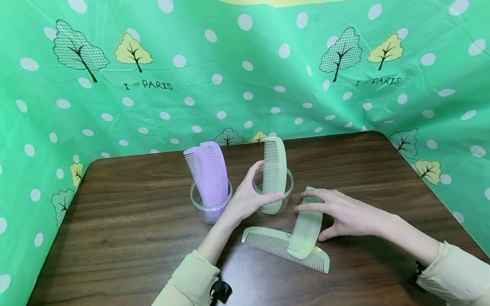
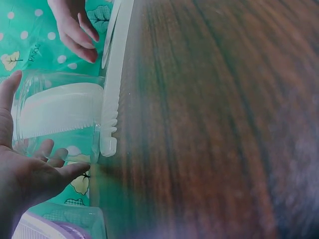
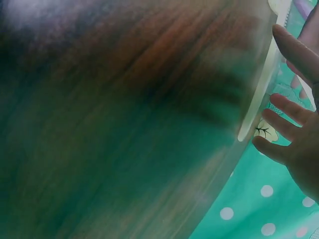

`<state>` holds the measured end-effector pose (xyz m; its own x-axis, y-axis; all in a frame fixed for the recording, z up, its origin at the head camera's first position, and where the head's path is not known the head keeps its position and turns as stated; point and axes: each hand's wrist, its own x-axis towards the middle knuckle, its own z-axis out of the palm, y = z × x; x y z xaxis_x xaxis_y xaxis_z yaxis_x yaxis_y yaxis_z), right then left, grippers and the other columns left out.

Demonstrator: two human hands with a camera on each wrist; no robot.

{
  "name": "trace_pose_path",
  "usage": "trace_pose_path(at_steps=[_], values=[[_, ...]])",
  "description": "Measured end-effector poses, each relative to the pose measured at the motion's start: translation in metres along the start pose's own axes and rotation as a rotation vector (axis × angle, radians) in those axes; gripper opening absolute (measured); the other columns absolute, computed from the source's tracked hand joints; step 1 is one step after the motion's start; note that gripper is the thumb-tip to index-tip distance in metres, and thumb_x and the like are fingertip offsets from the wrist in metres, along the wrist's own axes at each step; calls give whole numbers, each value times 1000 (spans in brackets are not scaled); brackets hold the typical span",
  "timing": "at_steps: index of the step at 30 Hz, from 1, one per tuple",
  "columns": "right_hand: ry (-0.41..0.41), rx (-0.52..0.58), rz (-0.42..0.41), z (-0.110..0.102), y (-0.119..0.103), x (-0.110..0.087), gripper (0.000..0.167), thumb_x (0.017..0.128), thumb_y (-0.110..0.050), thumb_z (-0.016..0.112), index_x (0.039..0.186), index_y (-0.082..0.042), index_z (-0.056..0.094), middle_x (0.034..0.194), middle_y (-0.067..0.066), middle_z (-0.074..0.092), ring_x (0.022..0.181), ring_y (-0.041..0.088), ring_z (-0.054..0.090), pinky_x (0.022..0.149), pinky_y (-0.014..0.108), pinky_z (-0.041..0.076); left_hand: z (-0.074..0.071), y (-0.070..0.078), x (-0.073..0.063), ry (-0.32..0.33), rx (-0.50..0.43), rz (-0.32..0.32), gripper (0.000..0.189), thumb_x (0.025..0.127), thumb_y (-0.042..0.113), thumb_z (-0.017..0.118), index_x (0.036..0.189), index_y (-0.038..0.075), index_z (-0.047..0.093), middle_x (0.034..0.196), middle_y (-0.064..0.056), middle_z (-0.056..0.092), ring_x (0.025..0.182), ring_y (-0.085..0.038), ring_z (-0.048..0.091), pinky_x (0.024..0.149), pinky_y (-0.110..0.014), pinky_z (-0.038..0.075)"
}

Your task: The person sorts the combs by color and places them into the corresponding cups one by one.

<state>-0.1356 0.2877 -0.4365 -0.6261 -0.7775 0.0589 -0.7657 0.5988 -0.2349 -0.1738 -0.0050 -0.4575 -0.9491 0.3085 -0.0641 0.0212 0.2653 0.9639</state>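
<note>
In the head view my left hand [image 1: 248,196] is at a clear cup [image 1: 291,180], thumb in front and fingers on the far side, spread and bent loosely. A pale green comb [image 1: 274,165] stands upright in that cup. The left wrist view shows the same cup [image 2: 60,79] beside the open palm [image 2: 30,174]; whether it is touched is unclear. My right hand [image 1: 344,210] reaches with parted fingers over a second green comb [image 1: 305,230]; contact cannot be made out. That comb lies across a third green comb [image 1: 265,240] on the table.
Left of my left hand a second clear cup [image 1: 194,198] holds two lilac combs [image 1: 215,174]. The dark wooden table [image 1: 119,259] is bordered at the back and sides by a green dotted cloth [image 1: 232,96].
</note>
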Motion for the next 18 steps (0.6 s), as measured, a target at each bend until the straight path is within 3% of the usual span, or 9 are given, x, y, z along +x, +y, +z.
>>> trace_pose_path(at_steps=[5,9,18], values=[[-24,-4,-16,5,-1,1,71,69,-44,93,134,-30,66,144,13,56,135,35,52,100,60,49,1,0,0,1,3,1,100,76,46,90,156,45,30,163,8,39,149,-25,42,120,-55,34],[3,-22,-50,8,-1,0,67,69,-44,93,130,-30,69,137,9,59,128,27,54,98,55,49,1,0,-1,-4,-1,-4,99,76,45,90,155,47,30,163,8,39,150,-25,40,120,-55,33],[54,-46,-114,11,3,0,62,71,-36,94,128,-30,69,133,7,62,124,26,56,93,54,52,1,-1,-1,4,1,-4,99,75,47,91,153,50,30,162,11,40,149,-21,41,120,-54,33]])
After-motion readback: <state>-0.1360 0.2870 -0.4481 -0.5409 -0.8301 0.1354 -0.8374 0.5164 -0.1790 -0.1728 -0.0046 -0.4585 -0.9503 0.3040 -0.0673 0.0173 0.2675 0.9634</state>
